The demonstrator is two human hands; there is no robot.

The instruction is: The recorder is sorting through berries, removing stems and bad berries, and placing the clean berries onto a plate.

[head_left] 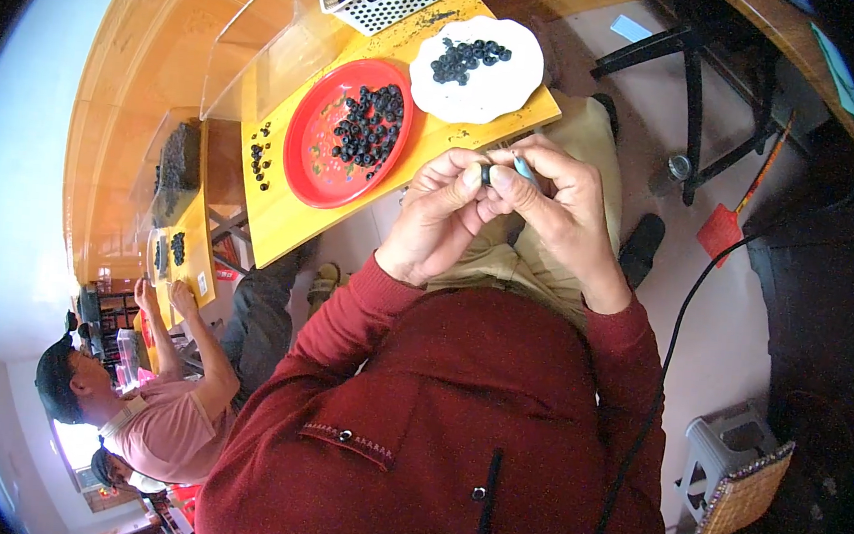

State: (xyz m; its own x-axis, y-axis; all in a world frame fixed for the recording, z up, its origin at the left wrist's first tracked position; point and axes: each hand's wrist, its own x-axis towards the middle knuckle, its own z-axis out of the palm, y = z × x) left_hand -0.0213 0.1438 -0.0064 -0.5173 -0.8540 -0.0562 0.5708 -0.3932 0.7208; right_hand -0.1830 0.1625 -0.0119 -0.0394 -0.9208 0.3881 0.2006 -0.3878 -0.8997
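Note:
Above my lap, my left hand (438, 213) and my right hand (565, 200) meet, fingers closed. Between the two thumbs and fingertips is a small round black piece (485, 174); its exact kind is too small to tell. A slim light-blue tool (523, 167) sticks out from my right fingers, its working end hidden. Just beyond my hands, a red round tray (304, 172) holds many small round black pieces. To its right, a white scalloped plate (480, 101) carries a smaller cluster of them.
A yellow table (280, 225) bears both dishes, loose black pieces (260, 158) and a white perforated basket (392, 13). A clear plastic box (274, 49) stands beside them. At left, a person (169, 417) works at another table. A grey stool (729, 446) and red flyswatter (721, 233) are at right.

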